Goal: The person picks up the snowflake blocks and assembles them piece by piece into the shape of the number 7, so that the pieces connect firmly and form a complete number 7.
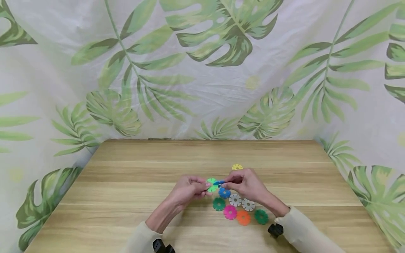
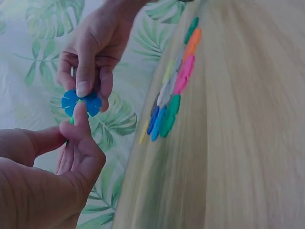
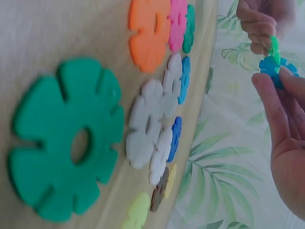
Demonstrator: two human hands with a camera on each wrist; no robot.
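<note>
My left hand (image 1: 187, 189) pinches a bright green notched disc (image 1: 212, 180) by its edge, above the table. Facing it, my right hand (image 1: 250, 184) pinches a blue notched disc (image 2: 69, 102) between thumb and fingers. The two discs meet at roughly a right angle, edge against edge; in the right wrist view the green disc (image 3: 274, 46) overlaps the blue disc (image 3: 268, 66). How deep their slots sit in each other cannot be made out. Just below the hands lies another blue disc (image 1: 224, 193), flat on the table.
Loose flower-shaped discs lie close by: white (image 1: 235, 200), dark green (image 1: 218, 203), pink (image 1: 230, 212), orange (image 1: 243, 218) and another green disc (image 1: 261, 216). Beyond the right hand is a yellow disc (image 1: 237, 166). A brown disc (image 3: 159, 190) shows in the right wrist view. Patterned cloth (image 1: 215, 91) hangs behind the wooden table (image 1: 126, 165).
</note>
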